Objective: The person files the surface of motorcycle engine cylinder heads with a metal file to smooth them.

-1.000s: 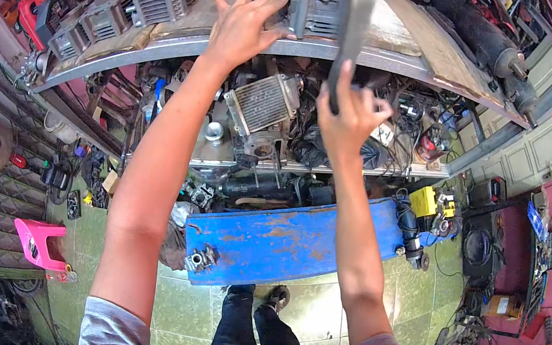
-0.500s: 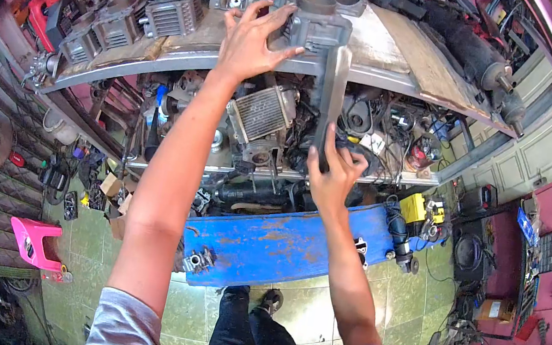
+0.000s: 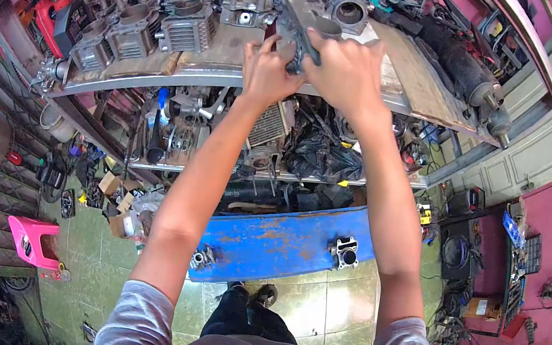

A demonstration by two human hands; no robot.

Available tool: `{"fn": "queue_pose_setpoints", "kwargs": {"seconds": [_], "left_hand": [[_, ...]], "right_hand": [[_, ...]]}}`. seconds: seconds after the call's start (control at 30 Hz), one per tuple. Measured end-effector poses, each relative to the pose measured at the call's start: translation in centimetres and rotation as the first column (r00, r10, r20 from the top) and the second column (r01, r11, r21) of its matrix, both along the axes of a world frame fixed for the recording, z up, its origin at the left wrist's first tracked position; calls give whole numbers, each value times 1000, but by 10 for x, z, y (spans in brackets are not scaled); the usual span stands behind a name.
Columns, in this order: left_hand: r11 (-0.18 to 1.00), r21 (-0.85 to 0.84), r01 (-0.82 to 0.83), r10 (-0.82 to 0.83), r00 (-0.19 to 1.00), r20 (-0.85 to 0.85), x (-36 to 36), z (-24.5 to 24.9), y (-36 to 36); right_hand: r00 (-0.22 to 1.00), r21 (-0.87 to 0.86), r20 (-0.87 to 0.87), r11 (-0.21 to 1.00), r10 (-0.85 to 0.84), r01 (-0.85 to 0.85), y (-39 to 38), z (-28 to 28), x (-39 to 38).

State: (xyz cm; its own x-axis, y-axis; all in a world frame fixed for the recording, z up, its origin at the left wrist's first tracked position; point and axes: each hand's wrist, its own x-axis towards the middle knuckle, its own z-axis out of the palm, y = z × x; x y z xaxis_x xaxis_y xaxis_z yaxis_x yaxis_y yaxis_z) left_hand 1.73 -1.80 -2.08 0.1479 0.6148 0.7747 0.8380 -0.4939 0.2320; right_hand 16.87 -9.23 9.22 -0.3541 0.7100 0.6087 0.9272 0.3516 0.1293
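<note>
The block (image 3: 328, 26) sits at the front of the top shelf (image 3: 218, 57), partly behind the grey bar (image 3: 303, 9) that the right hand (image 3: 346, 72) has clamped in its fingers, while the left hand (image 3: 269, 73) is close by, its grip too hidden to tell. Below, a crumpled black bag (image 3: 326, 159), contents hidden, lies among parts crowding the lower shelf (image 3: 181, 164). The blue bench (image 3: 279, 244) bears two metal parts, and open cardboard boxes (image 3: 120, 222) stand left of it, contents unclear.
</note>
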Motion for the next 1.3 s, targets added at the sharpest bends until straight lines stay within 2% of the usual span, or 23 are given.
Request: {"fn": "queue_pose_setpoints", "kwargs": {"seconds": [0.07, 0.2, 0.23, 0.27, 0.33, 0.4, 0.47, 0.53, 0.6, 0.63, 0.77, 0.87, 0.93, 1.0, 1.07, 1.13, 1.23, 1.3], "left_hand": [[1000, 5, 19, -19, 1000, 4, -1, 0, 1], [998, 53, 25, -24, 999, -20, -3, -5, 5], [999, 13, 31, -31, 1000, -4, -2, -4, 3], [999, 14, 29, -29, 1000, -3, -2, -2, 5], [997, 64, 32, -32, 999, -10, -3, -4, 6], [998, 58, 28, -27, 1000, -14, -1, -3, 3], [998, 55, 15, -15, 1000, -5, 0, -4, 1], [997, 72, -8, 14, 997, -78, -2, -4, 4], [997, 72, 3, 0, 999, -42, 0, -3, 6], [998, 64, 14, -13, 1000, -4, 1, -4, 5], [995, 99, 13, -13, 1000, -1, 0, -1, 0], [996, 93, 4, -3, 1000, -18, -1, 1, -2], [992, 129, -4, 7, 1000, -23, 1, 4, -2], [994, 113, -1, 4, 1000, -24, 1, 10, -1], [997, 73, 10, -8, 1000, -30, -1, 6, -6], [997, 79, 21, -17, 999, -44, -2, 9, -3], [999, 46, -1, 4, 998, -60, 0, 8, -6], [999, 22, -26, 28, 998, -64, 1, 11, -5]], "right_hand": [[997, 152, 72, 988, -2, -9, 24, -12, -8], [998, -70, -2, 996, -56, 56, -27, 12, -13], [998, -99, -13, 993, -69, 67, -44, 19, -13], [998, -98, -12, 993, -66, 65, -42, 23, -16], [983, -190, 78, 966, -165, 178, -39, 25, -21], [987, -159, 53, 975, -150, 156, -7, 18, -24], [980, -141, 126, 975, -155, 173, 5, 19, -28], [986, -109, 108, 984, -128, 139, -24, 27, -23], [991, -222, 113, 970, -76, 100, -57, 41, -15], [990, -155, 126, 984, -70, 90, -56, 35, -11], [987, -70, 145, 994, -75, 85, -2, 14, -9], [997, -59, 75, 998, -11, 15, -42, 22, 12], [996, -51, 80, 998, -29, 33, -68, 11, 25], [994, -42, 99, 998, -38, 43, -60, 0, 28], [999, 82, -39, 997, 2, 1, -38, -24, 19], [998, 73, -48, 996, -48, 51, -45, -27, 12], [980, 104, -182, 990, -77, 97, -76, -46, 15], [977, 150, -204, 984, -63, 94, -52, -53, 19]]}}
